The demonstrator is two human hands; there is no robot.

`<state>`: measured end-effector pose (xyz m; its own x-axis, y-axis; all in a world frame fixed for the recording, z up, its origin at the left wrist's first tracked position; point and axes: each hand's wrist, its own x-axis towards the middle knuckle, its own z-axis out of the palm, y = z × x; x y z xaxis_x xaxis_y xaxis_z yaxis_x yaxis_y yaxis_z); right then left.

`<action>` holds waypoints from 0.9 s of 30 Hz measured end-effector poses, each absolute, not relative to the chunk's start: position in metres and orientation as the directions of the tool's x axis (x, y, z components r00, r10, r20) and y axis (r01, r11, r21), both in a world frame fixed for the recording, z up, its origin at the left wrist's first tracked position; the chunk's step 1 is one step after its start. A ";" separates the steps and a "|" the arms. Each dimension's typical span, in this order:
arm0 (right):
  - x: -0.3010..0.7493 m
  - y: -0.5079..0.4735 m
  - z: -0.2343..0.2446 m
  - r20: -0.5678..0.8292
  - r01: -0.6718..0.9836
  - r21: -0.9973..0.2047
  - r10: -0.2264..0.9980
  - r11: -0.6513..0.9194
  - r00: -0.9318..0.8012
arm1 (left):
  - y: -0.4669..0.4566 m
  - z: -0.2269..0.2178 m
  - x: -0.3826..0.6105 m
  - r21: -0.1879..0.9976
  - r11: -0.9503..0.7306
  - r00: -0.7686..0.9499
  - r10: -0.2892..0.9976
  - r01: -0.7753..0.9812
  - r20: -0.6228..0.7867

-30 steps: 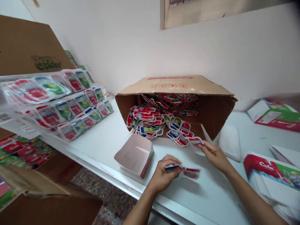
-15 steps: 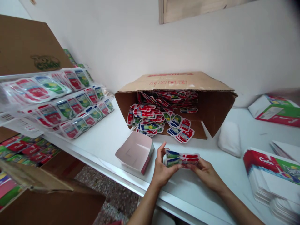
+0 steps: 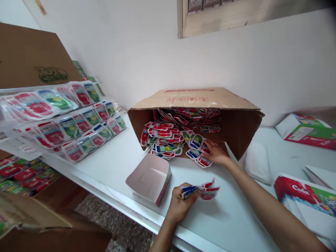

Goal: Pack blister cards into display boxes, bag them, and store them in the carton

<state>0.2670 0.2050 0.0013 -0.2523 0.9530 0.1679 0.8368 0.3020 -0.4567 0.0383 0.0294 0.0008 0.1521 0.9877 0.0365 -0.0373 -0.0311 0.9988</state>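
Observation:
My left hand (image 3: 181, 203) is closed around a small bunch of shaped cola and lemon packets (image 3: 207, 190), held just above the white table. With fingers apart, my right hand (image 3: 216, 153) reaches to the mouth of a cardboard box (image 3: 196, 99) lying on its side. Its fingertips touch the loose printed packets (image 3: 198, 141) at the box's front edge; whether they grip one I cannot tell. More packets (image 3: 165, 140) are stacked and heaped inside. Left of my left hand sits a small open carton (image 3: 149, 176), with its pale inside showing.
Clear plastic sleeves of packets (image 3: 78, 122) stand at the left by a large carton (image 3: 31, 56). An open box (image 3: 52, 227) is below the table edge. To the right lie a white cloth-like bundle (image 3: 257, 162), flat cola cartons (image 3: 301, 190) and a folded box (image 3: 309, 131).
My right hand has let go of the bunch and moved forward to the packets at the box. My left hand keeps the bunch, now lower and tilted. The view has shifted slightly upward.

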 end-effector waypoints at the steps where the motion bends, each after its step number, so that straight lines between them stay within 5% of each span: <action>1: 0.264 0.212 0.000 0.142 0.848 -0.425 0.948 0.317 -0.284 | 0.029 0.000 0.038 0.999 -0.028 0.140 0.990 -0.038 0.033; 8: 0.272 0.202 0.017 0.099 0.888 -0.250 0.922 0.387 -0.374 | 0.029 -0.008 0.036 0.999 -0.038 0.149 0.988 0.007 0.036; 12: 0.274 0.161 0.054 0.166 0.881 -0.226 0.908 0.415 -0.385 | 0.032 -0.005 0.035 0.961 -0.275 0.178 0.948 0.038 0.265; 16: 0.260 0.099 0.088 0.037 0.693 -0.382 0.760 0.611 -0.649 | 0.031 -0.004 0.036 0.890 -0.426 0.103 0.905 0.166 0.414; 20: 0.247 0.063 0.099 -0.095 0.472 -0.639 0.547 0.607 -0.832 | 0.028 -0.009 0.039 0.963 -0.253 0.042 0.965 -0.096 0.258; 24: 0.245 0.078 0.087 -0.113 0.410 -0.751 0.510 0.518 -0.853 | 0.030 -0.010 0.038 0.971 -0.030 0.032 0.999 -0.239 0.039; 27: 0.245 0.120 0.067 -0.054 0.472 -0.713 0.631 0.518 -0.774 | 0.032 -0.007 0.034 0.985 -0.088 0.059 0.993 -0.147 0.098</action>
<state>0.2454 0.1204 0.0674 -0.7737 0.6312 -0.0544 0.4724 0.5175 -0.7135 0.0342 0.0317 -0.0070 0.0585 0.9935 0.0978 -0.1468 -0.0883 0.9852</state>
